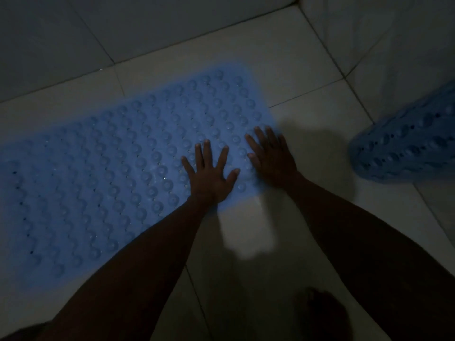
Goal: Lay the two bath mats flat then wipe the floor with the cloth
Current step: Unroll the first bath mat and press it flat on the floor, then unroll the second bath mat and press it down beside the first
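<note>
A light blue bath mat covered in round suction cups lies spread flat on the pale tiled floor, running from the left edge to the middle. My left hand presses on it near its right end, fingers spread and straight. My right hand lies flat on the mat's right edge, fingers straight. A second blue bath mat sits rolled or bunched up at the far right, leaning by the wall. No cloth is in view.
White tiled walls rise behind the mat and at the right, meeting in a corner at the top right. Bare floor tiles lie between the two mats. My bare foot stands at the bottom. The room is dim.
</note>
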